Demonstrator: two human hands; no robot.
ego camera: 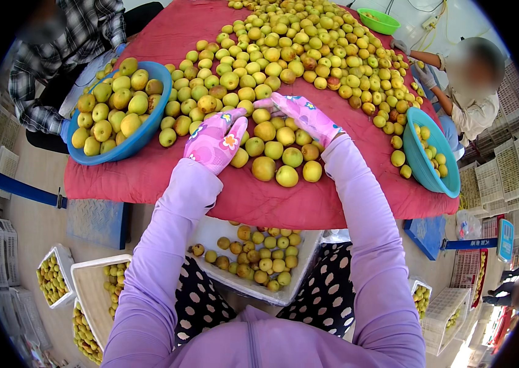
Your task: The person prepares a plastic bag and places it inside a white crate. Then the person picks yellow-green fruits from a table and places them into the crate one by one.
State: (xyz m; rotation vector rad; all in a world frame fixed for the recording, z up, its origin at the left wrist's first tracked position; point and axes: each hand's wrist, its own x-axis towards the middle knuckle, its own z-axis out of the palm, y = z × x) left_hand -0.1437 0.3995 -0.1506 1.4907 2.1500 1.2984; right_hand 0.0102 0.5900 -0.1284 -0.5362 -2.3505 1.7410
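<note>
Both my hands wear pink flowered gloves and rest among yellow-green jujube-like fruits on a red padded cloth. My left hand lies at the left side of a small group of fruits, fingers pointing up and inward. My right hand arches over the group from the right, its fingertips close to those of my left hand. Whether either palm or its hidden fingers hold a fruit cannot be told. Beyond the hands a large heap of the same fruits spreads to the far edge.
A blue basin of fruits stands at left by a person in a plaid shirt. A teal basin leans at right, near a gloved person. A green basin sits at the far edge. Below the table edge is a white foam box with fruits.
</note>
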